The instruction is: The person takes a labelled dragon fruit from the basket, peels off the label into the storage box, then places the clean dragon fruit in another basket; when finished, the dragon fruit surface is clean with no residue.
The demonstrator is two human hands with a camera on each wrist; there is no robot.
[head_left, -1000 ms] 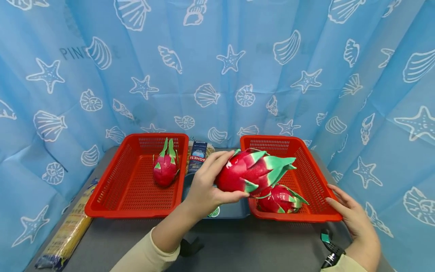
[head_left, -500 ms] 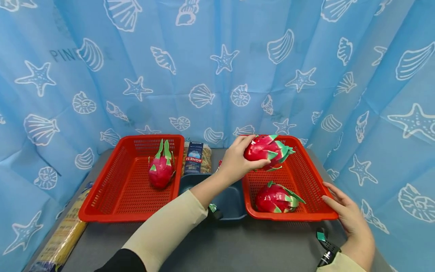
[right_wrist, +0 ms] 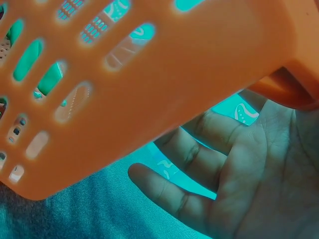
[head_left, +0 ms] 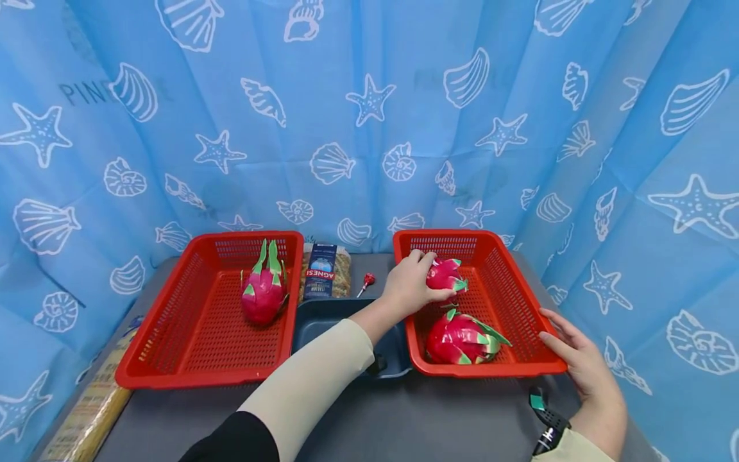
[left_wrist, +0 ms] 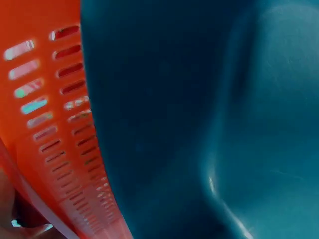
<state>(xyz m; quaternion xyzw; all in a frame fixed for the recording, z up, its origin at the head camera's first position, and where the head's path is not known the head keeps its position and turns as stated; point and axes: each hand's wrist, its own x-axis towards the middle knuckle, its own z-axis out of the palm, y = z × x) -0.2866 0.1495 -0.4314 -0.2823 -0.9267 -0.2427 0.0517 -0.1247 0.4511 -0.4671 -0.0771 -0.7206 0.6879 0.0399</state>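
My left hand (head_left: 410,282) grips a pink-red dragon fruit (head_left: 444,274) with green-tipped scales, low inside the right red basket (head_left: 525,292). The palm hides part of the fruit. Nearer the front of that basket lies another dragon fruit (head_left: 464,338). At the basket's right side, my right hand (head_left: 586,362) touches the rim with fairly straight thumb and forefinger; in the right wrist view its other fingers (right_wrist: 172,191) extend loosely outside the basket wall (right_wrist: 164,94). A third dragon fruit (head_left: 264,295) stands in the left red basket (head_left: 202,321), leaves pointing back.
Between the baskets sits a dark blue tray (head_left: 314,317), partly under my left forearm. Behind it are an Agnesi pasta bag (head_left: 326,273) and a red lollipop (head_left: 367,280). A long pasta packet (head_left: 95,410) lies at far left. A blue shell-print curtain (head_left: 369,160) hangs behind.
My left hand has carried its dragon fruit away from me and lowered it into the right basket. The lollipop has come into sight. My right hand has stayed at the rim.
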